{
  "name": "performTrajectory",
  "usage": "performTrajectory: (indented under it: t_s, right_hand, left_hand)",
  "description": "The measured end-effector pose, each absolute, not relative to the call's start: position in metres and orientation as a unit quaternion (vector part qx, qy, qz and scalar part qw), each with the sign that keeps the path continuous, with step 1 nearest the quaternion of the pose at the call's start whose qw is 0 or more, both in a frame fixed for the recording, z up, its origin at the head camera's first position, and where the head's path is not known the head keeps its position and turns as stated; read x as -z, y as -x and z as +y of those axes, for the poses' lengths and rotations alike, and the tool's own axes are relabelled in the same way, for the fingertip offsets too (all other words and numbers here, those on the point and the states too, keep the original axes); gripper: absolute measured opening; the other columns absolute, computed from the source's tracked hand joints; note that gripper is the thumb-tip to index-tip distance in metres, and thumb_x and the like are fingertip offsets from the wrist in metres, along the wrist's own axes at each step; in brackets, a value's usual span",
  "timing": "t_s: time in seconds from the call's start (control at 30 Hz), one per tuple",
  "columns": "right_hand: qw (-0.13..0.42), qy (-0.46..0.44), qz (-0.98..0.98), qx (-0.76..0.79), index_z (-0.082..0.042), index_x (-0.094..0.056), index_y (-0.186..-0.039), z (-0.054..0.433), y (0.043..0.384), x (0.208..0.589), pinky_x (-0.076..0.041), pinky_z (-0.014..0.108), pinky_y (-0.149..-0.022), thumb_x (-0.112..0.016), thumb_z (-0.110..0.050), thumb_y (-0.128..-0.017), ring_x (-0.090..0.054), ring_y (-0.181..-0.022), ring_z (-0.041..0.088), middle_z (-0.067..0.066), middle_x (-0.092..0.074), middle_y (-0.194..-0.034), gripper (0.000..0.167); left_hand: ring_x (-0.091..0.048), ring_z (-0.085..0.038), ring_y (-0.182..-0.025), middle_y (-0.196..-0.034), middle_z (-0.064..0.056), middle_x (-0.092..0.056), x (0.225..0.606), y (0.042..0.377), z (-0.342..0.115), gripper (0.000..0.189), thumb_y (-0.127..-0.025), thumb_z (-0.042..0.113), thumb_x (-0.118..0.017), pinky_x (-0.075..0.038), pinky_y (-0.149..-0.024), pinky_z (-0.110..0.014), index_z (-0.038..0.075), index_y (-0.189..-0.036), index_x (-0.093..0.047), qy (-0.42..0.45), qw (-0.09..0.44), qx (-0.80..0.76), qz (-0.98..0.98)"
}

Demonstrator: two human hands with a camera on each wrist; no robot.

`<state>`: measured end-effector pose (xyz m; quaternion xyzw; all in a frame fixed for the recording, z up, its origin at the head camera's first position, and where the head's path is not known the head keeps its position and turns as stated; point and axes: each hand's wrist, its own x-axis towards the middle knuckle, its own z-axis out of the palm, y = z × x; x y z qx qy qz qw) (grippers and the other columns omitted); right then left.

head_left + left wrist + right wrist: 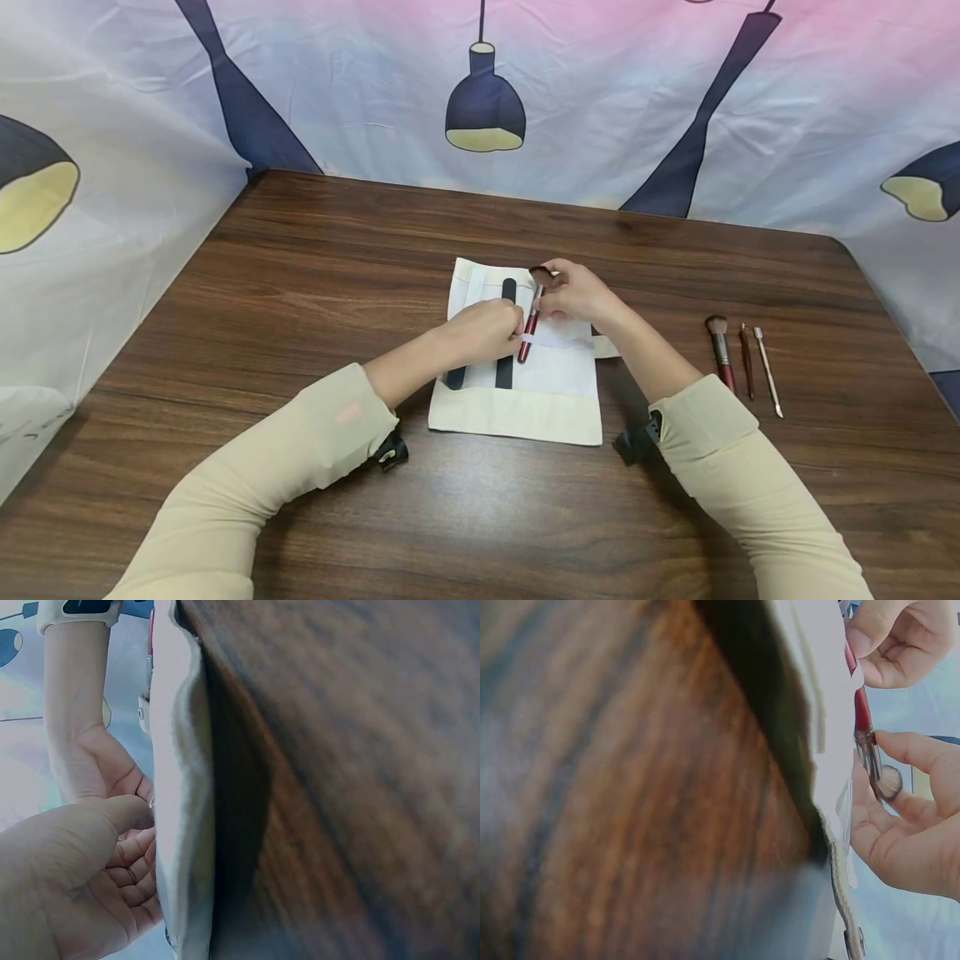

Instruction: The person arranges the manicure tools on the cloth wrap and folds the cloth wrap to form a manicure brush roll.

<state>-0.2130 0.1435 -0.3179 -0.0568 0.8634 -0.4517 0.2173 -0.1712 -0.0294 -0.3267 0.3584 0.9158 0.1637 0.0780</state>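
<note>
A cream cloth roll-up pouch [517, 415] lies spread out on the table. My right hand [577, 292] pinches a makeup brush [529, 323] near its metal ferrule, bristles toward the far edge. The brush's red handle runs under a white elastic band [558, 342] across the pouch. The curled fingers of my left hand [480, 333] pinch that band beside the handle, though the fingertips are partly hidden in the head view. In the right wrist view, the brush [863, 712] passes through the band's loop, between the two hands. Two black flat strips [508, 290] sit in the pouch to the left.
On the table [337, 250] to the right lie another makeup brush [720, 350], a thin dark red tool [746, 362] and a slim metal tool [768, 375]. A cream strap [606, 347] sticks out from the pouch's right side. Printed cloth hangs behind the table.
</note>
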Motion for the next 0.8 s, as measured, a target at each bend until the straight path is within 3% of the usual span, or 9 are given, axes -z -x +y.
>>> performTrajectory:
  t_s: [0.13, 0.33, 0.8]
  right_hand:
    - [0.214, 0.069, 0.874, 0.432, -0.003, -0.047, -0.128, 0.1430, 0.2129, 0.3188, -0.048, 0.029, -0.072, -0.065, -0.004, -0.080, -0.054, -0.089, 0.023, 0.015, -0.050, -0.113, 0.051]
    - [0.227, 0.110, 0.873, 0.417, -0.001, -0.049, -0.126, 0.1421, 0.2101, 0.3205, -0.043, 0.032, -0.076, -0.065, -0.003, -0.079, -0.049, -0.098, 0.026, 0.016, -0.049, -0.117, 0.050]
    - [0.232, 0.159, 0.873, 0.399, 0.005, -0.050, -0.115, 0.1391, 0.2055, 0.3224, -0.039, 0.032, -0.076, -0.068, 0.002, -0.077, -0.047, -0.087, 0.025, 0.015, -0.052, -0.102, 0.043]
  left_hand:
    - [-0.038, -0.010, -0.058, -0.063, 0.001, -0.041, 0.3270, 0.1711, -0.0294, 0.028, -0.084, 0.005, -0.057, -0.029, -0.051, -0.021, 0.012, -0.059, -0.045, -0.357, 0.082, -0.167, 0.915]
    - [-0.040, -0.010, -0.058, -0.064, 0.000, -0.043, 0.3276, 0.1710, -0.0293, 0.023, -0.085, 0.004, -0.055, -0.030, -0.051, -0.021, 0.010, -0.064, -0.049, -0.358, 0.083, -0.171, 0.914]
    - [-0.042, -0.011, -0.059, -0.064, 0.000, -0.045, 0.3298, 0.1719, -0.0282, 0.022, -0.085, 0.004, -0.057, -0.032, -0.053, -0.021, 0.009, -0.064, -0.051, -0.359, 0.076, -0.164, 0.916]
